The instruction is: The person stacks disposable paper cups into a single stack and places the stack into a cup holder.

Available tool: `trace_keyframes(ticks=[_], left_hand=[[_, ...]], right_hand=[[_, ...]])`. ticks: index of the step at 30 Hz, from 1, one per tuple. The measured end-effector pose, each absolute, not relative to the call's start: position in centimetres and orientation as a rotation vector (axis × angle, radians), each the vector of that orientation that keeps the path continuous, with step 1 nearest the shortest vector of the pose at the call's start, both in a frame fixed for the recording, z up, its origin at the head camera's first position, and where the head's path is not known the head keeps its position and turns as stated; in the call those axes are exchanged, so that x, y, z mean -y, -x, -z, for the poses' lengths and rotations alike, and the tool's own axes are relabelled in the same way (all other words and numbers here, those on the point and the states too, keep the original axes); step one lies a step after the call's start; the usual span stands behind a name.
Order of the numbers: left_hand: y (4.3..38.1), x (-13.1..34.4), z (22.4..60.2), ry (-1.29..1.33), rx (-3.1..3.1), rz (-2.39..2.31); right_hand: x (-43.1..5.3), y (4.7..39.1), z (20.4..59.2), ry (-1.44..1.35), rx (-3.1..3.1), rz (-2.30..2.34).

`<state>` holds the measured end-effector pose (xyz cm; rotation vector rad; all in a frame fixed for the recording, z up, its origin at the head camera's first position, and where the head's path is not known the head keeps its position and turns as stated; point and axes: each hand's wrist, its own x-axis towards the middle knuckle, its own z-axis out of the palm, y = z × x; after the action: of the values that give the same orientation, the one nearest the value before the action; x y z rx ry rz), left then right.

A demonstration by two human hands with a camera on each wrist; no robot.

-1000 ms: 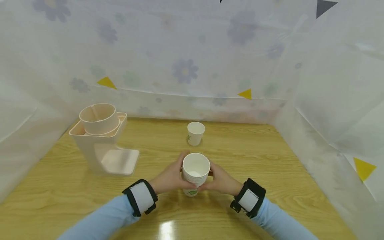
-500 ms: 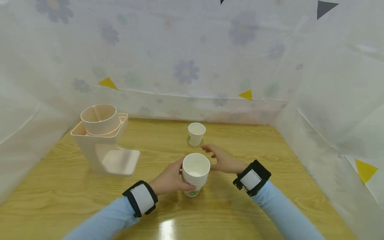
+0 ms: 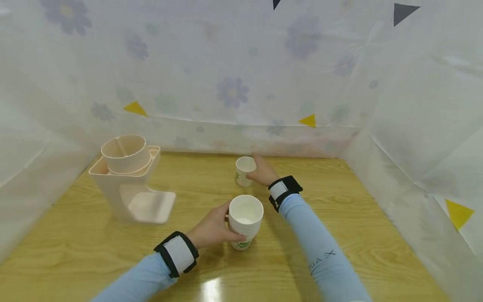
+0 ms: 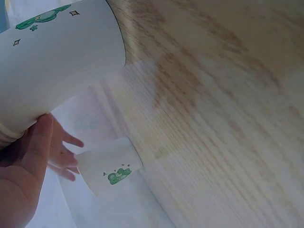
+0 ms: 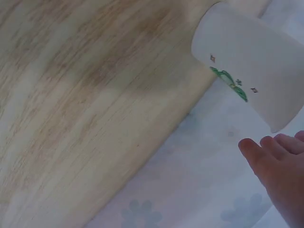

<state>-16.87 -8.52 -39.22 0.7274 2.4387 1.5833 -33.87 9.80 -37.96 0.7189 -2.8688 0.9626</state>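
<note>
A stack of white paper cups (image 3: 247,226) stands upright near the front middle of the table, gripped from its left side by my left hand (image 3: 213,228). Beyond it is a single white paper cup (image 3: 243,172), also upright. My right hand (image 3: 263,171) is at that cup's right side, overlapping it in the head view. In the right wrist view the fingers (image 5: 254,154) are extended just off the rim of the single cup (image 5: 251,61), which bears a green print. The left wrist view shows the right hand's fingers spread behind this cup.
At the left of the wooden table (image 3: 309,230) stands a cream-coloured holder (image 3: 124,188) with a round container on top and a flat foot reaching right. A flowered white sheet (image 3: 234,138) rises along the back edge, with plain sheeting at both sides.
My right hand has let go of the cup stack and reached forward to the single cup. The left hand keeps its grip on the stack, which stays in place.
</note>
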Motion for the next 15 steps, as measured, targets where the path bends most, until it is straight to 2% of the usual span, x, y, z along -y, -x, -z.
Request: trace_keyframes(ticks=[6, 15], left_hand=[[16.70, 8.37, 39.43, -0.751, -2.432, -1.594], [17.03, 8.42, 39.34, -0.763, -2.460, -1.572]], right_hand=[[-9.53, 34.48, 38.94, -0.705, 2.934, -0.839], [-10.13, 34.25, 38.88, -0.518, 2.946, -0.747]])
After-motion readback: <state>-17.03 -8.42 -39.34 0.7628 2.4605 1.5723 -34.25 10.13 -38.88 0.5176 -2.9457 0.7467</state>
